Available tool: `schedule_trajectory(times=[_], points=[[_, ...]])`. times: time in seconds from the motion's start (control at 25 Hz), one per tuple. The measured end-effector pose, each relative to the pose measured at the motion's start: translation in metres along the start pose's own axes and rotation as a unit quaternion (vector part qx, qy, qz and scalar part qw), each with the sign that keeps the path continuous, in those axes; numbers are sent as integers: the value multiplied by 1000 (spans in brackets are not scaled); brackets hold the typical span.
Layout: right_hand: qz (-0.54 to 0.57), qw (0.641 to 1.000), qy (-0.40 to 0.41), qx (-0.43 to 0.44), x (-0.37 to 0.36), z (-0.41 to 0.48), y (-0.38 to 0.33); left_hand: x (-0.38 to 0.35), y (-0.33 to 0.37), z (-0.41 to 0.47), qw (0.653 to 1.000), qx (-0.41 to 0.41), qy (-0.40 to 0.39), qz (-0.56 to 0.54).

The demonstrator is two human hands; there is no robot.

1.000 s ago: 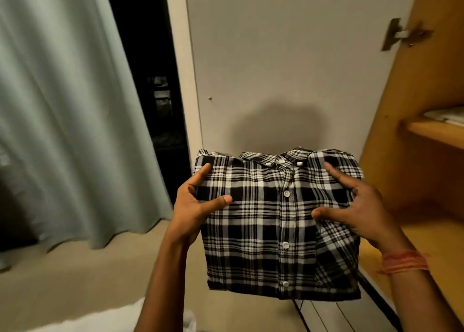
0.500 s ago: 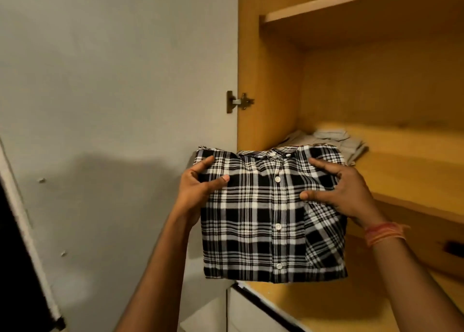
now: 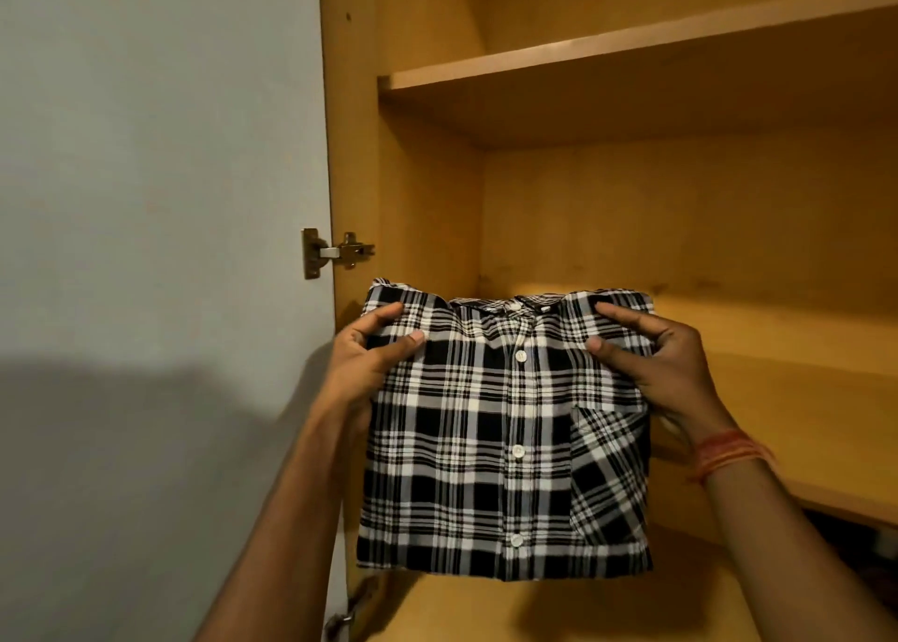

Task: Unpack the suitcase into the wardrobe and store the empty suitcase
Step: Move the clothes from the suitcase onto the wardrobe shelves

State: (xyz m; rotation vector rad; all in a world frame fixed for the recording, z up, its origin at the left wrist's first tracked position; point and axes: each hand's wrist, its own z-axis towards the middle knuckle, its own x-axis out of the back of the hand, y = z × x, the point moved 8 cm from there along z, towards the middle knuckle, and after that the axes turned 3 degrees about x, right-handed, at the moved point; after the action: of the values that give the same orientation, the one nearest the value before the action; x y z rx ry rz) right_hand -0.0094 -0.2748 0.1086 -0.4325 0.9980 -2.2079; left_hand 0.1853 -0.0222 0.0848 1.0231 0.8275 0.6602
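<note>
I see the folded plaid shirt (image 3: pixel 505 437) held before the wardrobe shelf (image 3: pixel 777 350), collar toward 12 o'clock, long axis 6 to 12. The left hand (image 3: pixel 369 364) grips its 9 o'clock edge, the right hand (image 3: pixel 661 364) its 3 o'clock edge. The side panel (image 3: pixel 427 214) is just beside the left hand, the door hinge (image 3: pixel 340 253) is at 10, and the shelf board runs wide toward 2.

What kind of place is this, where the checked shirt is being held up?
Most likely a bedroom, right at an open wooden wardrobe. You can see its shelves, a door hinge, and a folded checked shirt held by the left hand and right hand.
</note>
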Motion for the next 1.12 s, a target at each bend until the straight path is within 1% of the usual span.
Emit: schedule_trajectory(times=[0.12, 0.2, 0.28, 0.44, 0.52, 0.6, 0.68, 0.76, 0.84, 0.88, 1.0, 1.12], points=[[55, 998, 42, 1, 20, 38, 20, -28, 6, 35, 999, -4, -23, -28], [96, 994, 44, -6, 28, 64, 29, -45, 12, 57, 998, -4, -34, -44], [141, 989, 25, -19, 27, 87, 38, -60, 19, 78, 998, -9, -42, -56], [175, 984, 4, -32, 21, 126, 54, -76, 31, 118, 997, -31, -49, -49], [205, 976, -28, -64, 15, 142, 66, -79, 34, 141, 997, -38, -47, -52], [217, 967, -79, -107, 5, 154, 82, -79, 32, 166, 997, -37, -46, -51], [222, 962, -94, -130, 0, 168, 98, -79, 27, 194, 996, -26, -60, -53], [255, 957, -56, -126, 3, 184, 108, -86, 21, 218, 994, -3, -97, -51], [293, 951, -2, -101, 8, 202, 119, -94, 18, 245, 992, 10, -125, -22], [291, 952, 20, -88, 10, 212, 125, -97, 18, 258, 991, 9, -132, -9], [245, 966, 63, -54, 12, 239, 140, -107, 17, 299, 990, -2, -140, -16], [203, 976, 71, -42, 13, 261, 152, -112, 7, 340, 992, -15, -123, -5]])
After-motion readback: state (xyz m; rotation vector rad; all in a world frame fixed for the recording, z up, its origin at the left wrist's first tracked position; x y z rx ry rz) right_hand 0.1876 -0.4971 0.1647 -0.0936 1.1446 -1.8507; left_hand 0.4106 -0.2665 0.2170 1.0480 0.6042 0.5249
